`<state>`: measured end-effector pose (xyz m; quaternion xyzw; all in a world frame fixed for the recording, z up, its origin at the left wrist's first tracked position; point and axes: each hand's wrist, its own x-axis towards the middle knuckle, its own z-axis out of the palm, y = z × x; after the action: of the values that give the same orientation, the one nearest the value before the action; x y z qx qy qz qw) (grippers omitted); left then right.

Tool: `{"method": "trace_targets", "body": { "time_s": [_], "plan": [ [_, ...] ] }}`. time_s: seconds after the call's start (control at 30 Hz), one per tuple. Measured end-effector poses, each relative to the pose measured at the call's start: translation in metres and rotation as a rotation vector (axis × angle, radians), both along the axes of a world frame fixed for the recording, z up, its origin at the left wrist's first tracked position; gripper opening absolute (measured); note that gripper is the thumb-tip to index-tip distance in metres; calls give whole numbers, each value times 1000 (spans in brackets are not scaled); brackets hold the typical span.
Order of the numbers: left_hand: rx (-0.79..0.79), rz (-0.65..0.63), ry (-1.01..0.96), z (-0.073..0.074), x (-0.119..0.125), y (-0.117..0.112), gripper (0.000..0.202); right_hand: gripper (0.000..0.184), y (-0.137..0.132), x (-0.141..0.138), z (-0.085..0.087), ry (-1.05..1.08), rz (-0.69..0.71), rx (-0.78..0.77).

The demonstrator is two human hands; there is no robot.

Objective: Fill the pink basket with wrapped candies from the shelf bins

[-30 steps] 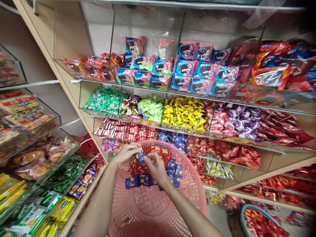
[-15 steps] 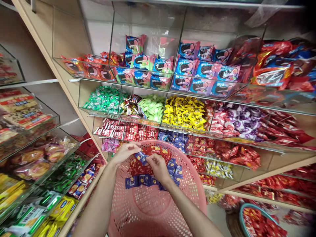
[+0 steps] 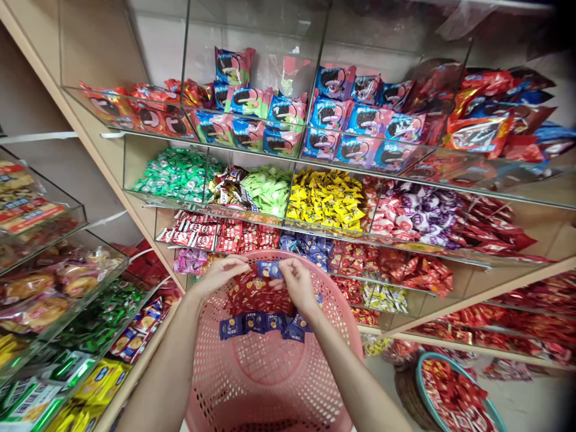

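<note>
My right hand (image 3: 297, 282) pinches a small blue candy packet (image 3: 269, 269) above the far side of a pink perforated basket (image 3: 270, 396). To its left, my left hand (image 3: 224, 275) hovers over the basket's far left rim, apart from the packet, its fingers stretched and the thumb slightly parted, with nothing seen in them. Red packets (image 3: 256, 294) lie in the basket below both hands. Nearer to me, a row of blue packets (image 3: 255, 323) rests beside them, partly hidden by my right wrist.
Clear-fronted shelves hold green candies (image 3: 177, 174), yellow packets (image 3: 326, 201) and blue-and-pink cookie packs (image 3: 330, 113). A slanted rack with bagged pastries (image 3: 49, 288) borders the left. On the floor at right stands a teal-rimmed basin (image 3: 420, 384) of red packets.
Both hands were at a blue packet; now only the right hand holds one, lifted slightly, and the left has drawn apart. The view has shifted, so the shelves appear further left.
</note>
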<state>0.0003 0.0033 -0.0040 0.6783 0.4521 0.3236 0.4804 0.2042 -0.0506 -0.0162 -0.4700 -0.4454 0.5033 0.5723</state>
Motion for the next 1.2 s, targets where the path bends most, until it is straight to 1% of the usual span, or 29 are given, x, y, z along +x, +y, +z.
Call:
{"method": "trace_targets", "body": {
  "time_s": [0.1,0.17,0.2,0.27,0.33,0.4,0.47,0.6,0.7,0.8,0.87,1.0,1.13,1.2],
  "plan": [
    [12,-8,19,4,1,-2,36,39,-1,37,20,-32,-89,44],
    [20,-13,22,5,1,-2,39,41,-7,63,26,-67,-127,35],
    [21,-12,24,4,1,-2,39,41,-10,74,25,-86,-134,22],
    [19,-9,23,3,1,-1,40,41,-20,95,18,-135,-122,-17],
    [16,-15,17,0,1,0,39,40,-29,111,6,-212,-86,-58],
    [15,-30,16,-1,1,2,37,36,-36,122,-4,-339,-50,-79],
    [9,-33,18,-2,0,3,37,29,-41,129,-11,-500,-24,-94],
    [-4,-27,14,-2,1,3,40,14,-43,127,-12,-849,38,-107],
    [-21,-17,14,-2,1,3,41,15,-38,118,-9,-1083,79,-120],
    [-34,-7,14,-2,1,3,41,18,-30,109,-9,-1267,102,-160],
    [-30,-10,22,-2,1,4,40,19,-23,105,-11,-1333,97,-169],
    [-5,-13,42,-1,0,4,41,21,-14,101,-18,-1396,69,-178],
    [8,-9,44,-1,0,4,42,21,-16,97,-23,-1455,36,-183],
    [2,1,40,0,1,3,42,25,-20,94,-23,-1493,32,-172]
  ]
}}
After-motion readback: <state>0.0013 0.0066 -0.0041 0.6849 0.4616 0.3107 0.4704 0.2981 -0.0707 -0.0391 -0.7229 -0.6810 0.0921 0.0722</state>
